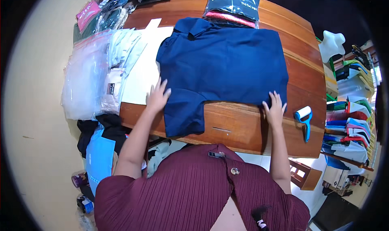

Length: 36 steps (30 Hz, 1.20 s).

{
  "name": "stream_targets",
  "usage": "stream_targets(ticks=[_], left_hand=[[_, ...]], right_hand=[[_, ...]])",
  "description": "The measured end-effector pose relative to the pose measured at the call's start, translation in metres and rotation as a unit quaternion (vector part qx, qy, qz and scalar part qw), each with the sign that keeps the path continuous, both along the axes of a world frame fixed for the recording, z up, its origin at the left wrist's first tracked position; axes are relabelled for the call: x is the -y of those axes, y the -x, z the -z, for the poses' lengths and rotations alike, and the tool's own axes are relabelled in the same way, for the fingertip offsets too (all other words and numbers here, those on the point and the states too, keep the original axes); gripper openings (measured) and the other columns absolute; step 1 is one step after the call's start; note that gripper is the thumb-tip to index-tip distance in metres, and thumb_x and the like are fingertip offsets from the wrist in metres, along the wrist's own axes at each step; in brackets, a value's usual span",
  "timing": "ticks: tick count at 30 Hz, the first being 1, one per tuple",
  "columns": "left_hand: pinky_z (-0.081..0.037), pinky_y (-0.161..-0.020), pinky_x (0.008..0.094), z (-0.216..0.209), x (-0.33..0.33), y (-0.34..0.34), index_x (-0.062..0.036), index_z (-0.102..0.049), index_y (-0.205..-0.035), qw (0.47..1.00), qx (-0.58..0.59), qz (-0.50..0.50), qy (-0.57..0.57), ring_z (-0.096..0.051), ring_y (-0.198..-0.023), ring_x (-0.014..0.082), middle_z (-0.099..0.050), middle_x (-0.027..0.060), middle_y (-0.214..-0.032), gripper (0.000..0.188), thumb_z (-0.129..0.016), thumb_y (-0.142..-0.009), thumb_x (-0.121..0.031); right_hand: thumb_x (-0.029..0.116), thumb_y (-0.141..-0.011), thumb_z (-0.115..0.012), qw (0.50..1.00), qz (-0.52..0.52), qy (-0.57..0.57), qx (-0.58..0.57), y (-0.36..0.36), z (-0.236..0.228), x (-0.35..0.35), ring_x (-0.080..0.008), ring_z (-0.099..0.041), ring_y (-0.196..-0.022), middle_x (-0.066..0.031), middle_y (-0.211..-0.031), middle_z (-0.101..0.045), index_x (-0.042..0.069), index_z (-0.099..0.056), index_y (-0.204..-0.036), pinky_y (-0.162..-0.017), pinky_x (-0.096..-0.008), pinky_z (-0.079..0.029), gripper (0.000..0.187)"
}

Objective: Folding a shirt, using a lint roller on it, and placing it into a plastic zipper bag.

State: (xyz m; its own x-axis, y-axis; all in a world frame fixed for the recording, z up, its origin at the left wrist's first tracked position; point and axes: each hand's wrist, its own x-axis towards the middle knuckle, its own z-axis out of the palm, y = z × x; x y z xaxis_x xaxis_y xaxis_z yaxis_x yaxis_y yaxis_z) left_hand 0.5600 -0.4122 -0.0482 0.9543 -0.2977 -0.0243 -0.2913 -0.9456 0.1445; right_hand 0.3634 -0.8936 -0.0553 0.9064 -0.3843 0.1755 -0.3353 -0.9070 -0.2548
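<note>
A dark navy shirt (231, 65) lies spread sideways on the wooden table (302, 75), its collar end toward the left and its hem toward the right. One short sleeve hangs toward the table's near edge. My left hand (158, 96) rests with fingers apart at the shirt's left side, by the shoulder and sleeve, partly over a white sheet (135, 79). At the near right corner of the hem, my right hand (274, 108) touches the fabric, fingers stretched out. Neither hand grips anything.
Clear plastic bags (87, 77) are piled at the table's left. Wrapped garments (233, 6) stand stacked at the far edge. A blue-handled lint roller (304, 121) lies right of my right hand. Beyond the table's right are hanging clothes (352, 121) and a white mannequin (332, 44).
</note>
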Motion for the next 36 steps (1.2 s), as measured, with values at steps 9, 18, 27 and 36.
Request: stream_targets(ticks=[9, 18, 27, 36], left_hand=[[-0.043, -0.094, 0.0489, 0.002, 0.027, 0.044, -0.0076, -0.058, -0.11, 0.976, -0.047, -0.206, 0.05, -0.056, -0.115, 0.0318, -0.061, 0.0122, -0.123, 0.038, -0.065, -0.091, -0.04], [-0.033, -0.103, 0.0288, -0.199, -0.024, 0.068, -0.0031, -0.057, -0.113, 0.74, -0.079, -0.08, 0.663, -0.048, -0.113, 0.0133, -0.055, 0.0034, -0.113, 0.019, -0.054, -0.097, -0.013], [-0.056, -0.061, 0.0278, -0.294, -0.029, -0.134, 0.0, -0.06, -0.109, 0.525, -0.272, 0.025, 0.806, -0.071, -0.089, 0.0232, -0.066, 0.0186, -0.109, 0.028, -0.043, -0.104, -0.022], [-0.054, -0.087, 0.043, -0.065, 0.146, -0.033, -0.0051, -0.05, -0.129, 0.924, -0.196, 0.098, 0.314, -0.065, -0.107, 0.029, -0.06, 0.0176, -0.122, 0.055, -0.073, -0.085, -0.028]], right_hand=[[0.019, -0.09, -0.064, 0.994, 0.082, 0.008, -0.071, 0.038, 0.011, 0.027, -0.0281, -0.05, -0.122, -0.0064, -0.13, -0.059, 0.009, -0.06, -0.121, -0.1, -0.0453, -0.039, 0.032], [0.017, -0.099, -0.055, 0.846, 0.048, -0.069, 0.527, 0.123, -0.127, 0.067, -0.0228, -0.063, -0.088, -0.0119, -0.102, -0.062, 0.002, -0.06, -0.108, -0.078, -0.0346, -0.053, 0.018], [0.016, -0.101, -0.051, 0.972, -0.065, -0.025, 0.227, -0.043, -0.299, 0.182, -0.0223, -0.06, -0.098, -0.0149, -0.105, -0.064, -0.004, -0.06, -0.115, -0.091, -0.0294, -0.044, 0.026], [0.008, -0.092, -0.06, 0.943, -0.251, 0.098, 0.198, -0.026, -0.295, 0.023, -0.0282, -0.053, -0.086, -0.0134, -0.09, -0.056, -0.001, -0.06, -0.095, -0.08, -0.0343, -0.042, 0.01]])
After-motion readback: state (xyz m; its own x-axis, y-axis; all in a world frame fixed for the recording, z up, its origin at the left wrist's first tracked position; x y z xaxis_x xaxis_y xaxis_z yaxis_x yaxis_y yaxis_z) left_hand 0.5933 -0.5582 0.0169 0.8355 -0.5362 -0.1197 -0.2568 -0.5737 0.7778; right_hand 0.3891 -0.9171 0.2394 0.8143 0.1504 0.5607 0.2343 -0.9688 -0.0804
